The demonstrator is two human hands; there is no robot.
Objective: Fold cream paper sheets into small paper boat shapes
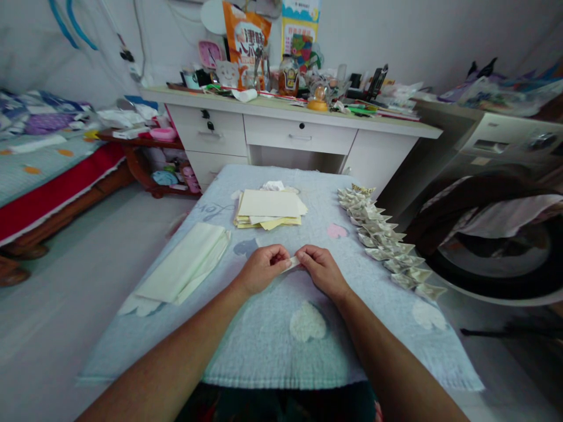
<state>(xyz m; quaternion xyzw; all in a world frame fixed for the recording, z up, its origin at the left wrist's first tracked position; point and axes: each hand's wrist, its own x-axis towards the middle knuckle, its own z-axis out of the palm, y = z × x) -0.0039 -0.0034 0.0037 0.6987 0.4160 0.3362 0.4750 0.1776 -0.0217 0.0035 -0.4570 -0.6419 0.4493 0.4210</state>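
Between my two hands is a small folded piece of paper (292,264), pale and narrow. My left hand (265,267) pinches its left end between thumb and fingers. At the other end my right hand (320,268) is closed on it the same way; the fingers hide part of the paper. Just beyond my hands lies a stack of cream and yellow paper sheets (270,204). Left of them rests a larger folded bundle of pale paper (185,261). Along the right side stand rows of folded paper boats (382,234).
A blue cloth with heart patterns (264,346) covers the table. Behind it stands a white desk (303,132) crowded with jars, packets and small items. A washing machine (488,152) with its door open is at the right, a bed (53,176) at the left.
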